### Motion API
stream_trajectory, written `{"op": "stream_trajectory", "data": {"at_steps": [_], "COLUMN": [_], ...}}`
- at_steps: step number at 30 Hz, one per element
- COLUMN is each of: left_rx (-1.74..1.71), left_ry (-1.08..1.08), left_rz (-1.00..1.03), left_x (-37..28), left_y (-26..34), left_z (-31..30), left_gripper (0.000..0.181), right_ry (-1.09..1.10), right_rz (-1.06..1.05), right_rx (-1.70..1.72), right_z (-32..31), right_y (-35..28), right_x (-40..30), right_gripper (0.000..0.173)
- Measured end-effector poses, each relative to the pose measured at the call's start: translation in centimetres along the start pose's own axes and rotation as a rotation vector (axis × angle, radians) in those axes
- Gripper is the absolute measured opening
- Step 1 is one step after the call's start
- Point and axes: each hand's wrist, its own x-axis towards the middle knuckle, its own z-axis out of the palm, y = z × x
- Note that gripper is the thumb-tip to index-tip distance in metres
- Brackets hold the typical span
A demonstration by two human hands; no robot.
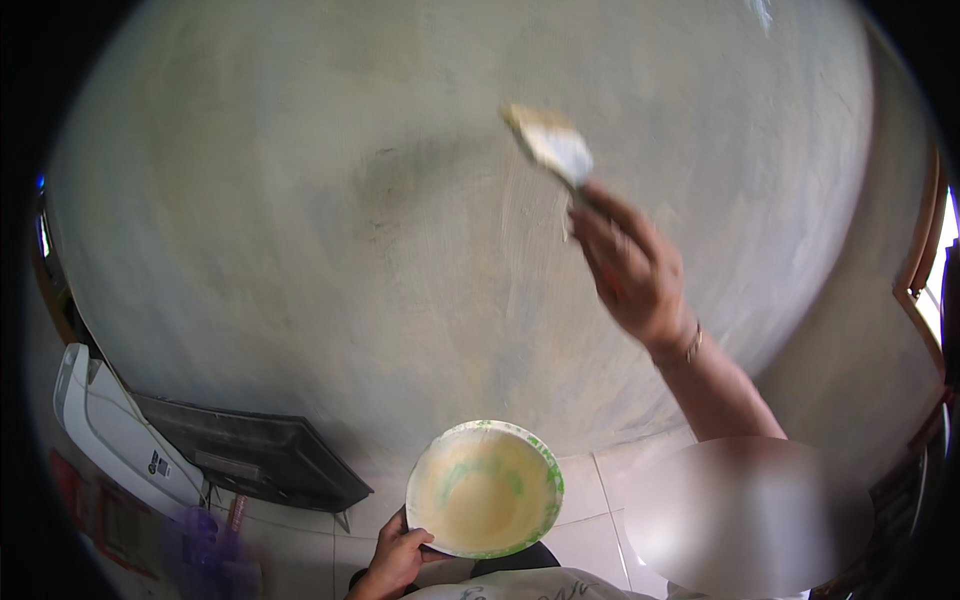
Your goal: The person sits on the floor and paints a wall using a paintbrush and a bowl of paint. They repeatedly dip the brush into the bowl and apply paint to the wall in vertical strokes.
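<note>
A flat paintbrush (555,148) is gripped by its handle in my right hand (634,262), bristles pointing up and to the left. The brush is blurred, and cream paint coats its bristles. Behind it rises a grey-beige wall (300,247) with patchy colour; I cannot tell if the bristles touch it. Pale streaks of wet paint mark the wall left of my fingers. Low in the view, my left hand (401,551) holds a round bowl (540,442) by its left rim, thumb inside. Cream paint lies in the bowl, and green shows through at its rim.
A black flat-screen television (255,450) stands against the wall at lower left. Beside it is a white plastic item (112,442) bearing a label. A blurred purple object (199,547) sits below. Pale tiles cover the floor (585,487). Window frames (924,247) edge the right side.
</note>
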Motion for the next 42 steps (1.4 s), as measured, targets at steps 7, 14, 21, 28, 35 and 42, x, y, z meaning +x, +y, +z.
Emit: {"op": "stream_trajectory", "data": {"at_steps": [7, 14, 21, 28, 35, 42], "left_rx": [-0.018, -0.012, -0.031, -0.028, -0.050, -0.042], "left_ry": [-0.009, 0.050, 0.016, -0.019, 0.031, 0.180], "left_rz": [0.019, 0.028, 0.032, 0.018, -0.026, 0.066], "left_x": [0.5, 0.8, 0.5, 0.6, -0.2, -0.3], "left_y": [-0.4, -1.6, -1.1, -0.1, 0.3, -1.9], "left_z": [-0.7, -0.8, -0.3, -0.7, -0.1, 0.6], "left_gripper": [0.056, 0.056, 0.056, 0.056, 0.056, 0.061], "right_ry": [-0.082, -0.367, -0.463, -0.048, -0.469, -0.763], "right_rz": [-0.036, -0.200, 0.073, 0.096, 0.074, 0.246], "right_rx": [-0.193, 0.046, 0.203, -0.146, -0.057, 0.271], "right_z": [5.6, 3.4, -0.9, 1.5, 2.2, -0.8], "right_y": [1.9, -4.2, -5.7, 2.6, -1.8, -9.1], "right_x": [3.6, -13.0, -14.2, -1.8, -13.7, -32.4], "right_gripper": [0.034, 0.035, 0.041, 0.061, 0.038, 0.043]}}
